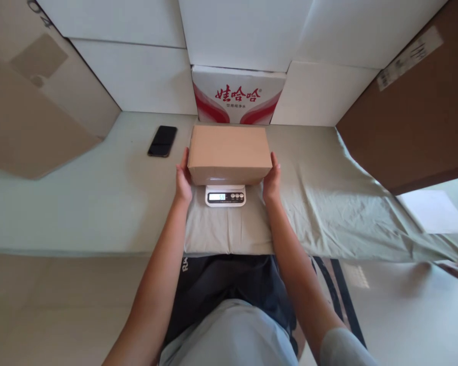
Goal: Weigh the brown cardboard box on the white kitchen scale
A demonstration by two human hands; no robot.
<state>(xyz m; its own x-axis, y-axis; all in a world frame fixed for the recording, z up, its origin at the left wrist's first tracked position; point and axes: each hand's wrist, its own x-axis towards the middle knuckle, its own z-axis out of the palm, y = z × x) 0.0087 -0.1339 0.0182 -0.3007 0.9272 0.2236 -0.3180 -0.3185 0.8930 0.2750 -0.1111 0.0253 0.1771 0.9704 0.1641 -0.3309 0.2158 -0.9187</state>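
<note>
A closed brown cardboard box (229, 146) sits on or just over a white digital kitchen scale (225, 197); the scale's platform is hidden beneath it. The lit display and a row of buttons face me below the box's front side. My left hand (183, 178) is against the box's left side, fingers pointing away from me. Against the right side is my right hand (273, 178), its thumb and fingers along the edge. Between them the two palms hold the box.
A black smartphone (162, 141) lies left of the box on the pale green cloth (80, 203). Behind stands a white and red carton (238, 96) among white panels. Large cardboard boxes flank both sides, left (34, 101) and right (416, 112). A white sheet (437, 211) is at the right.
</note>
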